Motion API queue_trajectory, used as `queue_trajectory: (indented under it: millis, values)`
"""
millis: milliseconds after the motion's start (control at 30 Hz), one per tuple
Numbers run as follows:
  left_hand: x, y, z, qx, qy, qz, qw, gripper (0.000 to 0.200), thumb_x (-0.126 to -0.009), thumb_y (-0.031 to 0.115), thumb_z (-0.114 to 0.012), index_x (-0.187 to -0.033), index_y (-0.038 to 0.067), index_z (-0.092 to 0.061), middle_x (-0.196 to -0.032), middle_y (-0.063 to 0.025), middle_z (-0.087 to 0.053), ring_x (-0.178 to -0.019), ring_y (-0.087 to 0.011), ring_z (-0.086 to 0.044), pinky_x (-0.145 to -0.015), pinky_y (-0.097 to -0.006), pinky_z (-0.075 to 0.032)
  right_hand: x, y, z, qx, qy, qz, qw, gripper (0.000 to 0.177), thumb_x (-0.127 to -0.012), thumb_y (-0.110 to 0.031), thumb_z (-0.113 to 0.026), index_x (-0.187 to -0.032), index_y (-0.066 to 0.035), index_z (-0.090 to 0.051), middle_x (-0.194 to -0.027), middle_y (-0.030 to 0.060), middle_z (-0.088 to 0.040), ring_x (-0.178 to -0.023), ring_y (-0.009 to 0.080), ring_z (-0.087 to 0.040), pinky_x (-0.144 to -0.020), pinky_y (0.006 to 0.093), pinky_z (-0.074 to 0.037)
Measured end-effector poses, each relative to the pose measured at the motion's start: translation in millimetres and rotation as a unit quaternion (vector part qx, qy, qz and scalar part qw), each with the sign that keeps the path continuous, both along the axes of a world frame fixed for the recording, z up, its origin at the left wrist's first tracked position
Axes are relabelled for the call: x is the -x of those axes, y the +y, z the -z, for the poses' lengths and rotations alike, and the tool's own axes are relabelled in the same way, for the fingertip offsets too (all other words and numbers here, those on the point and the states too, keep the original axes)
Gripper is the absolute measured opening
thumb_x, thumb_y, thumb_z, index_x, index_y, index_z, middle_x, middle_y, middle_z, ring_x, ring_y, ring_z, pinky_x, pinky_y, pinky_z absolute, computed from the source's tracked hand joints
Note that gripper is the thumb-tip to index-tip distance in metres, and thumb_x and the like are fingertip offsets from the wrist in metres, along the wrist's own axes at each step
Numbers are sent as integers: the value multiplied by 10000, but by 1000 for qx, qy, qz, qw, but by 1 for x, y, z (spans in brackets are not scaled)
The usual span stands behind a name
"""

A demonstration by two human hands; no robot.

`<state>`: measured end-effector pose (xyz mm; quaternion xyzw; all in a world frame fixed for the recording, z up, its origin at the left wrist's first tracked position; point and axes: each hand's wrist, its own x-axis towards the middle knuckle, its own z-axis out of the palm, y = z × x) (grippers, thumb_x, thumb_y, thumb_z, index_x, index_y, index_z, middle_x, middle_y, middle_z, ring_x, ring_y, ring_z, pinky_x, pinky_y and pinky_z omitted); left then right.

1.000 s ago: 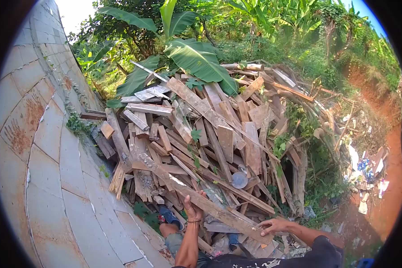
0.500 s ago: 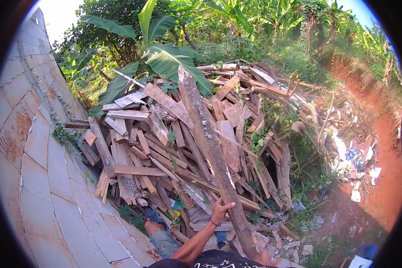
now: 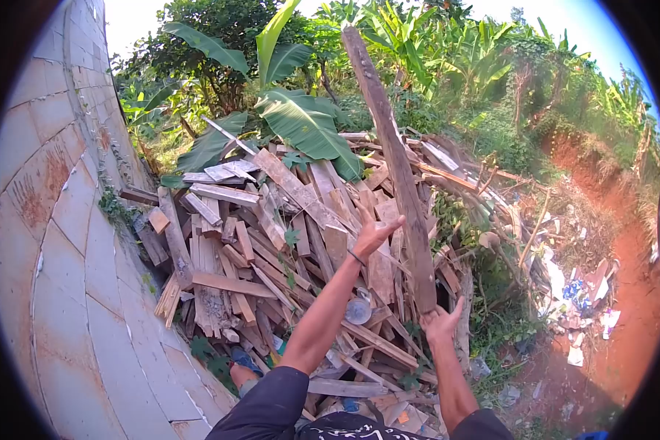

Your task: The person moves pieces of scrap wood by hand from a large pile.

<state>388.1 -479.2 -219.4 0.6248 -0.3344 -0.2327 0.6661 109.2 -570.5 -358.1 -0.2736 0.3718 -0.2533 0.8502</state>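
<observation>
A long, weathered wooden post [image 3: 399, 165] stands tilted up in front of me, its top leaning left above the woodpile. My right hand [image 3: 441, 326] is at the lower end of the post, the fingers against that end and the thumb stretched away. To the left of the post, my left hand [image 3: 374, 235] is open with fingers spread, its thumb close to the wood. A dark band circles the left wrist. Below and beyond both hands lies a heap of scrap boards [image 3: 264, 242].
A block wall [image 3: 66, 293] rises along the left. Large banana leaves [image 3: 300, 125] hang over the back of the heap. On the right are a red earth bank [image 3: 630, 257] and scattered rubbish [image 3: 575, 290]. A clear plastic container [image 3: 358, 311] lies on the boards.
The post has risen and moved forward and right, away from my body. My left hand has come off it and opened. My right hand has lifted with the lower end.
</observation>
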Motion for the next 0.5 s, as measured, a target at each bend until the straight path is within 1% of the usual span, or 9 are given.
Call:
queue_trajectory:
  millis: [33, 67, 133, 167, 233, 333, 400, 433, 500]
  values:
    - [-8, 11, -17, -3, -52, -51, 997, 1484, -635, 702, -753, -1454, -54, 226, -1552, -323, 27, -1474, -350, -59, -1187, -372, -153, -45, -19, -66, 88, -58, 2, 994, 1256, -721, -904, -358, -1477, 87, -206, -1499, 208, -356, -1353, 339, -372, -1122, 536, -145]
    - [-4, 28, -18, -5, -46, -57, 997, 1484, -635, 702, -753, -1454, -54, 226, -1552, -323, 27, -1474, -350, -59, -1187, -372, -153, -85, -49, -104, 137, -148, -3, 980, 1270, -746, -897, -331, -1503, 84, -52, -1576, 238, -182, -1461, 360, -190, -1142, 550, 54]
    - [-5, 63, -3, -9, -119, -73, 990, 1401, -686, 634, -761, -1482, -17, 189, -1563, -299, -11, -1468, -343, -106, -1187, -368, -148, -155, -95, -167, 194, -161, 19, 967, 1261, -744, -898, -344, -1520, 13, 54, -1585, 271, -48, -1450, 409, -180, -1140, 567, 55]
    - [-8, 80, 14, -21, -160, -89, 983, 1340, -731, 579, -765, -1497, 3, 171, -1572, -280, -34, -1463, -325, -144, -1184, -359, -148, -182, -107, -183, 276, -176, 36, 944, 1161, -813, -822, -365, -1525, -5, 54, -1588, 259, -40, -1452, 420, -150, -1158, 535, -28]
    - [5, 127, 66, -39, -73, -51, 995, 1274, -745, 564, -762, -1521, 7, 80, -1571, -270, -92, -1467, -322, -143, -1184, -371, -142, -216, -105, -200, 351, -188, 52, 916, 936, -951, -632, -403, -1535, -38, 23, -1601, 206, -38, -1458, 423, -99, -1182, 456, -172]
    - [32, 202, 165, -223, 46, -94, 969, 1243, -734, 622, -741, -1522, -31, -36, -1554, -268, -182, -1459, -317, -182, -1171, -390, -202, -227, -72, -151, 401, -164, -63, 899, 865, -974, -571, -420, -1522, 16, -99, -1600, 180, -104, -1477, 335, -98, -1191, 419, -184]
    - [55, 253, 206, -228, 101, -123, 961, 1221, -733, 610, -749, -1506, -66, -87, -1536, -274, -227, -1434, -324, -248, -1157, -383, -235, -224, -39, -68, 403, -58, -151, 901, 774, -984, -559, -412, -1502, -4, -265, -1564, 118, -276, -1441, 261, -266, -1174, 375, -201]
    - [67, 278, 220, -225, 118, -147, 956, 1206, -733, 592, -759, -1492, -91, -116, -1523, -276, -258, -1420, -325, -284, -1149, -378, -254, -214, -29, -14, 405, -40, -201, 891, 807, -975, -579, -402, -1478, 40, -276, -1530, 178, -310, -1439, 297, -251, -1180, 401, -224]
    - [86, 325, 233, -204, 121, -246, 940, 1118, -756, 519, -776, -1460, -131, -200, -1478, -278, -347, -1379, -319, -360, -1130, -365, -290, -166, 40, 65, 310, 118, -280, 901, 808, -942, -611, -437, -1441, 22, -377, -1464, 180, -414, -1372, 288, -382, -1123, 408, -314]
